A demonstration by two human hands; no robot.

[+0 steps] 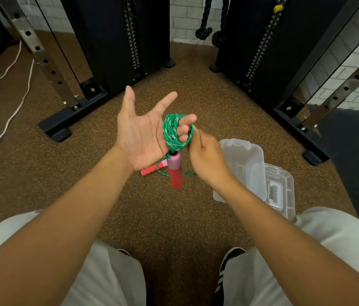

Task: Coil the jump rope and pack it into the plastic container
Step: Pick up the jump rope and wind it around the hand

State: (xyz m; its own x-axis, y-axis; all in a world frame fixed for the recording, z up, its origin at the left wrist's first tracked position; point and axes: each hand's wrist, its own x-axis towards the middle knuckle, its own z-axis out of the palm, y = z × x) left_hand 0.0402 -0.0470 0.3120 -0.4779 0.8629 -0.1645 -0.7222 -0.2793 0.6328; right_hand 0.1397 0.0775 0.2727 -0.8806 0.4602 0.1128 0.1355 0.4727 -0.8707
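My left hand (139, 133) is held palm up with thumb and forefinger spread. The green jump rope (172, 133) is wound in several turns around its other fingers. A red and pink handle (176, 171) hangs straight down from the coil. The second red handle (152, 170) lies on the floor below, joined by a loose green strand. My right hand (205, 157) is just right of the coil, its fingers pinched on the rope at the coil's edge. The clear plastic container (243, 164) stands open on the floor to the right, its lid (281, 191) flipped back.
Speckled brown rubber floor (174, 217) all around. Black weight-stack machines (116, 40) and steel frame bases (72, 115) stand left and right. A white cord (8, 120) trails on the left floor. Black battle ropes (205, 29) hang by the brick wall. My knees and shoes (229, 268) are below.
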